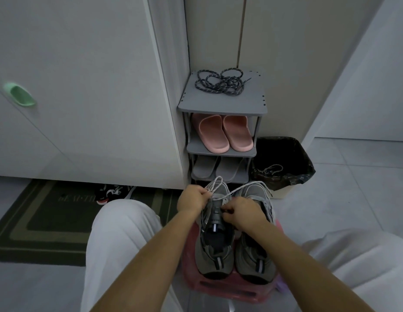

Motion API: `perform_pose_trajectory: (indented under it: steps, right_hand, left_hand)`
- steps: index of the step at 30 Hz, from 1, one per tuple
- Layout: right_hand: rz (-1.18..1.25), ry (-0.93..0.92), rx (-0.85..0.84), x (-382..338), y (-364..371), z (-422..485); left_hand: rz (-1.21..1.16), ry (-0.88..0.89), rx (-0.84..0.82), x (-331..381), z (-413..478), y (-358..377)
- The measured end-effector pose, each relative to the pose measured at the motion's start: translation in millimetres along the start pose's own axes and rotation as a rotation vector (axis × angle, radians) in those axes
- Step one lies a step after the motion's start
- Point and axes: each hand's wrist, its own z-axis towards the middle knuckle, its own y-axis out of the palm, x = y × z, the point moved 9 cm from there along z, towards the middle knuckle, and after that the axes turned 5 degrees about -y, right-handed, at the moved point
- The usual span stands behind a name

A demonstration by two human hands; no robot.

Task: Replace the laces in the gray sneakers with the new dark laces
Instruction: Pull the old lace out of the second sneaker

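Head camera: left hand [191, 199] grips a pale braided lace [213, 184], right hand [242, 213] pinches it over a gray sneaker [215, 260]; dark speckled laces [218, 83] lie tangled on a flat shelf [220, 104].

The person wears loose white trousers [119, 239], creased softly over both knees. Both forearms are bare down to the left hand [192, 198] and right hand [242, 213].

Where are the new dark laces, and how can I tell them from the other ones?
Find the small gray shoe rack in the corner beyond the sneakers. On its top shelf, above the pink slippers, lies a loose tangle: the dark laces. They are navy with pale flecks, unlike the pale lace on the sneakers.
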Motion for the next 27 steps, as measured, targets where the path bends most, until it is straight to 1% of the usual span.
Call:
perform_pose_trajectory:
  steps: [2,6,8,9,11,13,15,17,20,25,27]
  right_hand:
    - [-0.001,0.0,-0.004,0.0,1.2,0.7]
    - [-0.002,0.002,0.01,-0.9,1.2,1.0]
    - [-0.004,-0.002,0.015,-1.3,1.6,0.0]
    - [0.004,-0.003,0.015,-0.9,1.9,-0.8]
    - [0.029,-0.003,0.017,0.1,1.6,-2.1]
    - [0.042,-0.004,0.021,0.0,0.6,-3.2]
    - [0.041,-0.003,0.018,-1.0,0.5,-3.6]
    - [0.035,0.002,0.013,-1.9,0.6,-3.6]
    - [0.034,0.009,0.005,-2.1,-0.3,-3.8]
    - [0.045,0.02,0.003,-3.2,-0.8,-4.3]
    - [0.039,0.021,-0.002,-3.2,-0.9,-4.0]
  left_hand:
    - [0.045,0.018,0.006,0.7,0.8,0.0]
    - [0.238,0.054,0.07,10.9,-4.4,-3.1]
    - [0.228,0.028,0.06,13.5,-2.4,-5.5]
    - [0.134,-0.009,0.045,12.5,1.1,-8.9]
    - [-0.197,-0.114,0.031,8.9,10.1,-22.6]
    - [-0.48,-0.154,0.067,14.7,15.4,-45.3]
    - [-0.611,-0.101,0.096,31.2,17.8,-68.7]
    - [-0.653,-0.031,0.123,47.9,16.7,-88.8]
    - [-0.574,0.034,0.093,56.1,19.8,-90.7]
    - [-0.315,0.012,0.019,33.7,17.6,-50.3]
    - [-0.212,0.014,-0.039,23.0,10.3,-28.2]
